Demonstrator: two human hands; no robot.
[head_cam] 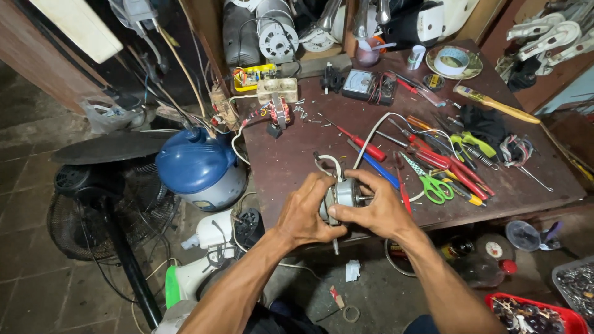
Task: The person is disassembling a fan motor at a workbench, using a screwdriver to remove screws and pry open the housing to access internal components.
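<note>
1. The left hand wraps around the left side of a small silver fan motor. Its fingers are curled tight on the motor.
2. The right hand holds the same motor from the right. The thumb presses the front and the fingers bend over the top.
3. The motor is in the air between both hands, just over the near edge of the dark brown table. A thin metal rod sticks down from it.
4. A white wire runs from the motor up across the table.
5. Just past the hands lie a red screwdriver, a blue screwdriver and green scissors.
6. Red pliers lie near the scissors, among more tools.
7. At the far side of the table sit a grey meter and a roll of tape on a plate.
8. To the left of the table, down low, stands a blue rice cooker. Beside it is a black fan on the floor.
9. A red tray of small metal parts is on the floor at the right.
</note>
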